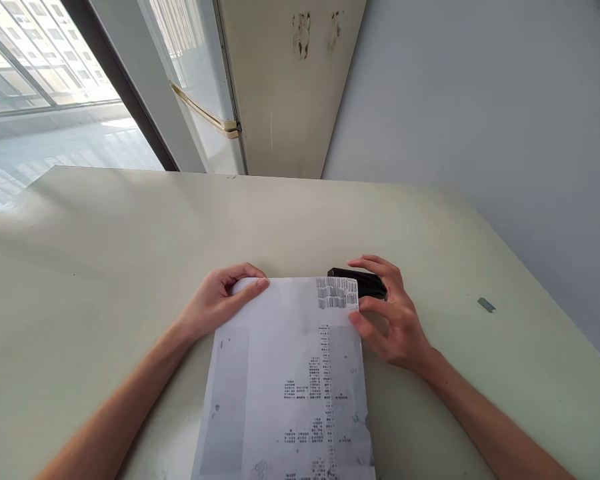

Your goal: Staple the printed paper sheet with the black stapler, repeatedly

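Printed white paper lies in front of me, running down out of the frame at the bottom. Barcode-like blocks fill its top right corner, and small print and grey panels cover parts of the rest. My left hand is closed on the top left corner, thumb on top and fingers behind. At the right edge, just below the barcodes, my right hand pinches the paper between thumb and index finger; its other fingers curve above. A black elongated object sits behind the top right corner, partly hidden by the paper and right hand; its kind is unclear.
The pale green table spreads around the paper. A small dark grey-green piece lies on it at the right. Beyond the far edge stands a fridge; a window is at the left, a grey wall at the right.
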Demonstrator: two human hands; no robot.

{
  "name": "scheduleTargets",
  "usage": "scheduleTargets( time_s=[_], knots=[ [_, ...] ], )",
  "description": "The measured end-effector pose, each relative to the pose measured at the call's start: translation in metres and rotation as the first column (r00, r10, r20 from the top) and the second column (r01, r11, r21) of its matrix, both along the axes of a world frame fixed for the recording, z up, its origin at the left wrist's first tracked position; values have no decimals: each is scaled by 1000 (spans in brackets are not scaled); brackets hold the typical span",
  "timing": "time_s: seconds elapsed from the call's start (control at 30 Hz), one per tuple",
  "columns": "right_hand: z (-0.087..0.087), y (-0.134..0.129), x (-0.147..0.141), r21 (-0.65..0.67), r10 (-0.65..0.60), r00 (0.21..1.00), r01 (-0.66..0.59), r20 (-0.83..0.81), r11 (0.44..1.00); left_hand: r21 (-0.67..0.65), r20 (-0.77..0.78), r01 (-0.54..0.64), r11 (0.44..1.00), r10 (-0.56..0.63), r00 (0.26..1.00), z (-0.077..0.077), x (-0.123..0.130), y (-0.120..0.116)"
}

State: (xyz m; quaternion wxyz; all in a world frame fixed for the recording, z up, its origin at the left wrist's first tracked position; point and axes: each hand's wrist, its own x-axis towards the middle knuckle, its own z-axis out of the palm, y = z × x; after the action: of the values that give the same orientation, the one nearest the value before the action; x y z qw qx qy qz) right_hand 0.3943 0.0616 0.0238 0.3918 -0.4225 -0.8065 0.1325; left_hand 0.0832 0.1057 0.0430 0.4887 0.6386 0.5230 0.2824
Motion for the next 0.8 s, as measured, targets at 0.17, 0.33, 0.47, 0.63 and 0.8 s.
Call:
scheduleTargets(
  time_s=[0.17,0.33,0.47,0.63,0.8],
  knots=[
    [-1,1,1,-20,-38,998,37,-53,999,-25,17,-9,1000,10,1000,2,2,0],
    [-1,3,4,-82,-83,990,74,-110,994,-7,33,2,1000,-2,999,0,0,1],
    [0,5,6,-145,-108,981,85,-162,986,-75,186,-39,996,53,981,-3,-4,4],
    [3,9,6,-214,-120,949,57,-293,975,-438,391,-51,898,240,889,1,-3,9],
    [6,10,9,-325,-145,902,5,-406,946,-300,321,-166,940,263,910,-1,13,3]
  ],
)
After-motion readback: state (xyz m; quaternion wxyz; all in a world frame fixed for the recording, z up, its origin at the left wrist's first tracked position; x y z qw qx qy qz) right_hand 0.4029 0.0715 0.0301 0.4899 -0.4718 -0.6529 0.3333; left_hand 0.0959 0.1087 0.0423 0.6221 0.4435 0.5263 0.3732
